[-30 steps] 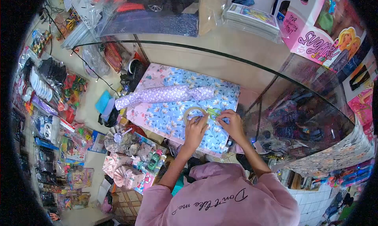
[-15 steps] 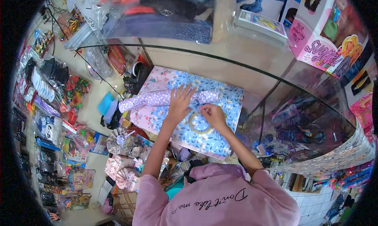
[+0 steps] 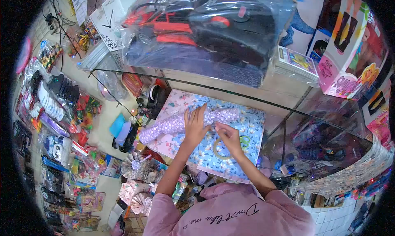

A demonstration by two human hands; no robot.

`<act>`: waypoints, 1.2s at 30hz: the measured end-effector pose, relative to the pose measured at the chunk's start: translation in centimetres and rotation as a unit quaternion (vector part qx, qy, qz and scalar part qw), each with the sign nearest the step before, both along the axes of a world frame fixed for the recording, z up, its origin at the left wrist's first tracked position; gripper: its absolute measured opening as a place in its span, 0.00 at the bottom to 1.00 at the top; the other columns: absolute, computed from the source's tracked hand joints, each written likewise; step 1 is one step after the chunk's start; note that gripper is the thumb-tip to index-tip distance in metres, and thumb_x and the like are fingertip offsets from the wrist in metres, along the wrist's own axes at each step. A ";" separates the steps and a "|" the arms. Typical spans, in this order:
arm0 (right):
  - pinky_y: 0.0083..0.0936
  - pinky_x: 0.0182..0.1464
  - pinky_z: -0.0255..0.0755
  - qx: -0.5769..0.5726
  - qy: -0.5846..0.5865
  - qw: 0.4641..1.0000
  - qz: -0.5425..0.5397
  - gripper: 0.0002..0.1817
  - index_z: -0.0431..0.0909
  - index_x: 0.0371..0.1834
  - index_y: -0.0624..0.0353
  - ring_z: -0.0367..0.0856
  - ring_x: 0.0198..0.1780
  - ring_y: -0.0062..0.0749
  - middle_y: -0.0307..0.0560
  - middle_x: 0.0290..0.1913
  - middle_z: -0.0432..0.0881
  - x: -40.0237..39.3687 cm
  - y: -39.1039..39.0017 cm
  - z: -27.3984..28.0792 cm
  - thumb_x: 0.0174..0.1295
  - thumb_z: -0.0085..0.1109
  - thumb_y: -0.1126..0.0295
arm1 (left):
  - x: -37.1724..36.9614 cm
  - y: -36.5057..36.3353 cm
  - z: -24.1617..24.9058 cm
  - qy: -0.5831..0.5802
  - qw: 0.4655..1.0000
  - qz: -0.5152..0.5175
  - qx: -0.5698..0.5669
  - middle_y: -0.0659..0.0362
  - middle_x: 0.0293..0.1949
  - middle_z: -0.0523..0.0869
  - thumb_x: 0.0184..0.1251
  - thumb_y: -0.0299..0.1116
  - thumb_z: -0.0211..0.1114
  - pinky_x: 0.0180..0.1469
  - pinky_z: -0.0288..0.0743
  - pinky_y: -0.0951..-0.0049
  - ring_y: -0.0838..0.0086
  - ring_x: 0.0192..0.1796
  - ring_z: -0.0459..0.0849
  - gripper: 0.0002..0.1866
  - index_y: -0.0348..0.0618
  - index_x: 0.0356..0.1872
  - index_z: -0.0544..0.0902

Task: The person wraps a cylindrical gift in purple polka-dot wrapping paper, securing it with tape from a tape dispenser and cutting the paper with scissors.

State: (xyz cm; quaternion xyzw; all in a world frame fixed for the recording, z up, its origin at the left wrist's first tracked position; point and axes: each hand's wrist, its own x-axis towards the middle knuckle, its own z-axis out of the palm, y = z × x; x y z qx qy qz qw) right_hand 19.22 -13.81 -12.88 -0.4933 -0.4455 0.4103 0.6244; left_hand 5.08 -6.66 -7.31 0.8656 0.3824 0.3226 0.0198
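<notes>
A long package wrapped in purple flowered paper (image 3: 166, 127) lies slantwise across sheets of flowered wrapping paper (image 3: 197, 162). My left hand (image 3: 195, 125) lies over its middle, fingers across the top and thumb along the near side, holding it down. Beside its right part, my right hand (image 3: 228, 137) is closed in a pinch; whatever its fingertips hold is too small to make out. A ring of tape (image 3: 217, 152) lies on the blue sheet below the right hand. Green scissor handles (image 3: 245, 142) show just right of that hand.
Behind the sheets stands a glass display case (image 3: 230, 88) with a bagged black-and-red item (image 3: 205, 26) on top. Packaged goods (image 3: 53, 141) crowd the left side. Pink wrapped gifts (image 3: 135, 190) sit at the lower left, near my left arm.
The view has shifted, so the scene sits lower and further right. My left hand's fingers, spread wide before, now curve over the package. My right hand, still pinched, no longer hides the green handles.
</notes>
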 end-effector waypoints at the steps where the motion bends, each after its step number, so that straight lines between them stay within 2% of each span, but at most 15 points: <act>1: 0.17 0.45 0.70 -0.007 0.063 0.998 -0.001 0.17 0.76 0.52 0.67 0.78 0.45 0.20 0.46 0.46 0.81 -0.9 -0.3 1.1 0.61 0.59 0.71 | -0.2 -0.3 0.4 -0.012 1.000 0.012 0.008 0.53 0.57 0.72 0.40 0.35 0.73 0.67 0.46 0.51 0.63 0.61 0.69 0.45 0.42 0.65 0.61; 2: 0.18 0.48 0.69 -0.049 0.119 0.992 0.000 0.20 0.74 0.54 0.66 0.77 0.47 0.20 0.46 0.48 0.81 -1.5 -0.6 2.4 0.60 0.60 0.70 | -0.4 -0.5 0.7 -0.024 0.999 0.024 0.017 0.53 0.57 0.73 0.40 0.36 0.73 0.67 0.46 0.51 0.62 0.60 0.70 0.44 0.41 0.63 0.62; 3: 0.17 0.47 0.69 -0.036 0.144 0.989 -0.004 0.20 0.75 0.53 0.66 0.77 0.45 0.20 0.45 0.46 0.81 -2.1 -0.6 3.1 0.60 0.61 0.69 | -0.7 -0.7 0.9 -0.037 0.998 0.035 0.025 0.53 0.58 0.73 0.40 0.37 0.73 0.67 0.46 0.52 0.62 0.59 0.71 0.43 0.39 0.61 0.63; 5: 0.17 0.45 0.70 -0.011 0.195 0.981 -0.010 0.19 0.76 0.51 0.67 0.77 0.42 0.19 0.45 0.44 0.82 -3.1 -0.4 3.8 0.59 0.62 0.69 | -1.3 -1.0 1.1 -0.068 0.997 0.025 0.036 0.54 0.58 0.73 0.41 0.36 0.71 0.67 0.44 0.50 0.64 0.60 0.70 0.43 0.42 0.63 0.63; 9: 0.14 0.40 0.68 0.020 0.237 0.971 -0.038 0.13 0.79 0.43 0.65 0.76 0.36 0.15 0.41 0.37 0.83 -4.5 0.2 3.3 0.58 0.63 0.69 | -2.4 -1.7 1.4 -0.070 0.997 0.018 0.038 0.56 0.57 0.73 0.40 0.37 0.71 0.66 0.43 0.51 0.66 0.61 0.70 0.43 0.45 0.64 0.63; 11: 0.13 0.35 0.66 0.020 0.239 0.970 -0.047 0.10 0.81 0.38 0.64 0.75 0.32 0.13 0.38 0.33 0.83 -5.0 0.6 2.6 0.57 0.64 0.70 | -2.9 -2.0 1.8 -0.051 0.998 0.023 0.030 0.55 0.58 0.73 0.42 0.39 0.72 0.66 0.43 0.52 0.65 0.59 0.71 0.42 0.42 0.62 0.64; 14: 0.12 0.30 0.60 0.009 0.218 0.975 -0.039 0.06 0.81 0.30 0.63 0.69 0.27 0.10 0.32 0.26 0.79 -5.4 0.8 1.9 0.57 0.65 0.70 | -3.8 -2.4 1.7 -0.044 0.998 0.025 0.025 0.56 0.57 0.75 0.41 0.41 0.72 0.64 0.45 0.52 0.66 0.58 0.73 0.43 0.44 0.63 0.63; 17: 0.14 0.34 0.65 0.017 0.145 0.989 -0.033 0.05 0.81 0.30 0.63 0.76 0.32 0.16 0.38 0.29 0.82 -5.8 1.1 1.0 0.56 0.65 0.72 | -5.1 -2.3 2.2 -0.045 0.999 0.024 0.003 0.55 0.54 0.77 0.40 0.42 0.73 0.62 0.47 0.52 0.65 0.55 0.75 0.46 0.45 0.65 0.62; 20: 0.17 0.28 0.59 0.086 0.008 0.991 -0.100 0.12 0.75 0.17 0.62 0.65 0.25 0.14 0.32 0.18 0.69 -6.4 1.8 0.3 0.52 0.68 0.71 | -6.4 -2.8 2.4 -0.042 0.999 0.028 -0.017 0.53 0.52 0.79 0.39 0.43 0.74 0.61 0.48 0.53 0.64 0.52 0.78 0.48 0.45 0.65 0.60; 23: 0.19 0.29 0.60 0.126 -0.094 0.978 -0.136 0.14 0.73 0.16 0.63 0.66 0.24 0.16 0.35 0.18 0.69 -7.3 1.0 3.1 0.49 0.70 0.72 | -7.6 -3.1 2.6 -0.044 0.998 0.034 -0.012 0.52 0.49 0.80 0.38 0.43 0.75 0.59 0.50 0.54 0.63 0.50 0.79 0.50 0.44 0.66 0.59; 26: 0.18 0.30 0.62 0.119 -0.076 0.981 -0.136 0.15 0.72 0.16 0.62 0.67 0.25 0.16 0.35 0.20 0.71 -8.1 1.2 3.0 0.46 0.72 0.70 | -8.7 -3.4 2.7 -0.061 0.997 0.037 -0.009 0.51 0.49 0.80 0.38 0.43 0.75 0.58 0.50 0.54 0.63 0.50 0.79 0.51 0.44 0.67 0.56; 29: 0.19 0.31 0.64 0.034 -0.018 0.996 -0.081 0.16 0.73 0.18 0.62 0.68 0.26 0.17 0.35 0.22 0.73 -7.9 2.2 1.5 0.42 0.75 0.69 | -9.7 -3.6 3.0 -0.071 0.997 0.038 -0.020 0.51 0.48 0.81 0.36 0.43 0.76 0.58 0.50 0.54 0.63 0.51 0.79 0.54 0.44 0.67 0.54; 32: 0.20 0.32 0.67 0.075 0.003 0.996 -0.046 0.17 0.75 0.23 0.63 0.71 0.27 0.18 0.37 0.24 0.76 -8.3 2.5 3.0 0.39 0.76 0.68 | -10.7 -4.0 4.0 -0.101 0.993 0.014 -0.051 0.51 0.48 0.81 0.34 0.43 0.77 0.58 0.50 0.54 0.63 0.51 0.80 0.56 0.44 0.67 0.53; 35: 0.19 0.32 0.68 0.132 0.007 0.991 -0.011 0.17 0.76 0.28 0.63 0.73 0.27 0.18 0.38 0.25 0.78 -8.4 3.2 4.2 0.42 0.75 0.68 | -11.4 -4.1 4.8 -0.140 0.987 -0.010 -0.075 0.50 0.49 0.80 0.34 0.44 0.78 0.60 0.49 0.56 0.63 0.51 0.80 0.56 0.43 0.67 0.53; 36: 0.19 0.32 0.68 0.130 -0.027 0.991 0.016 0.16 0.75 0.29 0.62 0.74 0.28 0.18 0.38 0.26 0.79 -8.1 3.6 4.0 0.45 0.73 0.68 | -11.6 -4.1 4.8 -0.151 0.985 -0.015 -0.083 0.50 0.49 0.79 0.34 0.45 0.78 0.60 0.49 0.57 0.63 0.51 0.80 0.56 0.43 0.67 0.53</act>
